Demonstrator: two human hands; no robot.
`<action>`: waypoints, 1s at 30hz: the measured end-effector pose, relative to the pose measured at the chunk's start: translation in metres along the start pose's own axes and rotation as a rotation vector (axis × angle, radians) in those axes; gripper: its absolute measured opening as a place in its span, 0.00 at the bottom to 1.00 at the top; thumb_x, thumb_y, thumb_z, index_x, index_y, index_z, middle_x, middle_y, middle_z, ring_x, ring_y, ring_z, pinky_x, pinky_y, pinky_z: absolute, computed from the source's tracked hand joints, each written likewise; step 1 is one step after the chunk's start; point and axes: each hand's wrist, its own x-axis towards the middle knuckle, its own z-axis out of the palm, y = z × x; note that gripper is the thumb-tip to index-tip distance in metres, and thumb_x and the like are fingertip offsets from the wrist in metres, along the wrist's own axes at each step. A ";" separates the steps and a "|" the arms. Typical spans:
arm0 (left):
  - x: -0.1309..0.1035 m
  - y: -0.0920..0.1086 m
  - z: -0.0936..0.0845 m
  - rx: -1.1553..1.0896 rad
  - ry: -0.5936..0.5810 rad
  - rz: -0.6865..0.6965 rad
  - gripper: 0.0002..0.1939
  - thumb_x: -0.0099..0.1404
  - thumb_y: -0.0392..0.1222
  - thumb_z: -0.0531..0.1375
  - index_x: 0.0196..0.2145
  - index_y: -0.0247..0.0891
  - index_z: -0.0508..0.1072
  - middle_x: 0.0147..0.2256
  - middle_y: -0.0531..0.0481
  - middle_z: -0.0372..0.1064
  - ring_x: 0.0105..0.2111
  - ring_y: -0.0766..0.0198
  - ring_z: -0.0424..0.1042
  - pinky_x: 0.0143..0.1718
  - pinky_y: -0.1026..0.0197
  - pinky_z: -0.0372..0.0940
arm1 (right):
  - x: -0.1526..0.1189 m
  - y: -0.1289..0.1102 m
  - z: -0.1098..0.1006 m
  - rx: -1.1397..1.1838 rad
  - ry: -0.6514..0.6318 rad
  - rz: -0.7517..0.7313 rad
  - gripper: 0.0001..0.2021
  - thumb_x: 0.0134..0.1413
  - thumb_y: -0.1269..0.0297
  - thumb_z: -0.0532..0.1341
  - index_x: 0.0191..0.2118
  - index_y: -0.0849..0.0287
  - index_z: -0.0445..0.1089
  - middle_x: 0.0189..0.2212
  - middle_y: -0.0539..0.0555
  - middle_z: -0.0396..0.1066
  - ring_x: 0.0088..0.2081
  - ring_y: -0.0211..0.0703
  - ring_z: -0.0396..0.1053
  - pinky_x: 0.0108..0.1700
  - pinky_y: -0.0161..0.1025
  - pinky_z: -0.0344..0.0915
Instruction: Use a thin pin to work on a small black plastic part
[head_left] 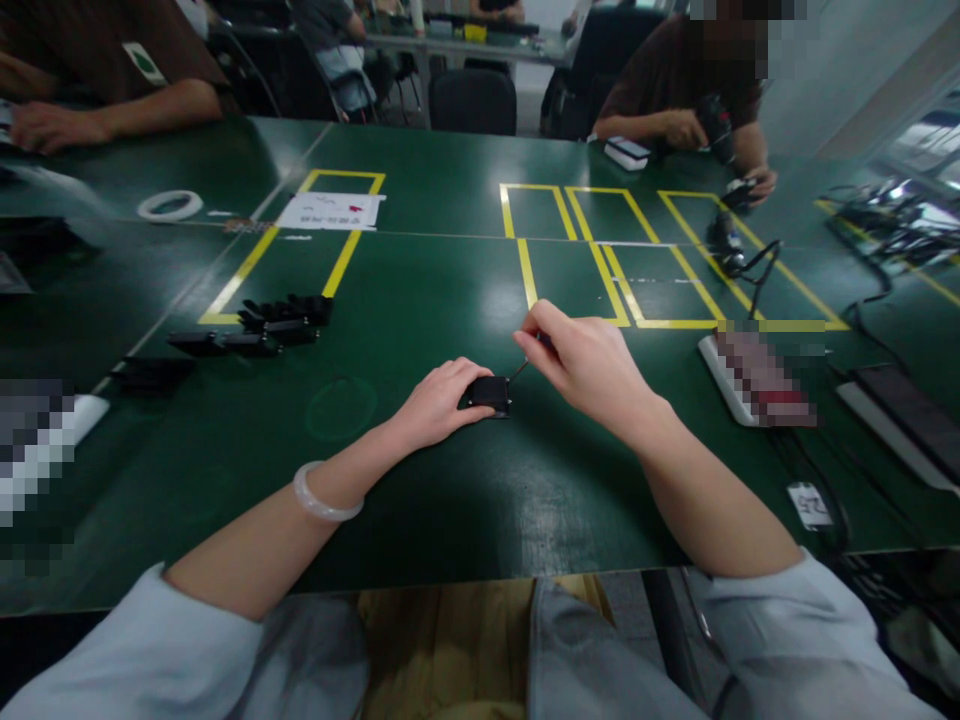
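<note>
— Where is the black module [489,393]?

— Just below the yellow tape boxes [600,262], on the counter [420,300]. Your left hand [439,402] is pinning it, fingers closed.

— Handling?

— Likely light, rigid; keep gripping its sides. Your right hand [581,365] is pinching the screwdriver [525,362] at its edge.

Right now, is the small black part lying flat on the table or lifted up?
Lying flat: the small black part rests on the green table, the left hand pressing it and the right hand holding a thin tool to it.

The person wears a light blue-grey top with both sleeves pushed up above the elbows. On the left wrist there is a pale, smooth bangle [326,495]. The forearms and both hands are bare.
</note>
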 end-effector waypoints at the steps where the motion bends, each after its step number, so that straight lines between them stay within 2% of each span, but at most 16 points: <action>1: 0.000 0.000 0.000 0.000 -0.002 -0.004 0.18 0.63 0.50 0.60 0.48 0.40 0.67 0.45 0.45 0.66 0.45 0.52 0.66 0.47 0.51 0.62 | 0.001 0.001 0.002 0.000 0.012 0.019 0.16 0.65 0.55 0.45 0.41 0.58 0.66 0.26 0.51 0.70 0.26 0.37 0.63 0.30 0.34 0.47; 6: 0.000 0.001 -0.001 -0.001 0.002 -0.001 0.18 0.63 0.50 0.60 0.48 0.40 0.67 0.45 0.45 0.66 0.46 0.52 0.66 0.47 0.52 0.61 | 0.006 0.005 0.010 -0.038 0.006 0.075 0.16 0.65 0.56 0.46 0.41 0.59 0.66 0.25 0.50 0.69 0.25 0.37 0.62 0.29 0.34 0.47; 17: -0.001 0.002 0.000 0.004 -0.009 0.010 0.18 0.64 0.51 0.59 0.48 0.40 0.67 0.45 0.45 0.66 0.46 0.52 0.66 0.47 0.52 0.61 | 0.008 0.009 0.018 -0.058 -0.023 0.093 0.16 0.65 0.56 0.46 0.42 0.58 0.66 0.25 0.51 0.69 0.25 0.37 0.63 0.29 0.34 0.47; 30: 0.000 0.004 -0.001 -0.006 -0.019 0.015 0.18 0.64 0.50 0.59 0.48 0.40 0.67 0.45 0.45 0.66 0.46 0.52 0.66 0.47 0.51 0.61 | 0.008 0.008 0.015 -0.048 -0.042 0.076 0.16 0.65 0.56 0.46 0.42 0.58 0.66 0.26 0.51 0.70 0.26 0.37 0.63 0.29 0.34 0.47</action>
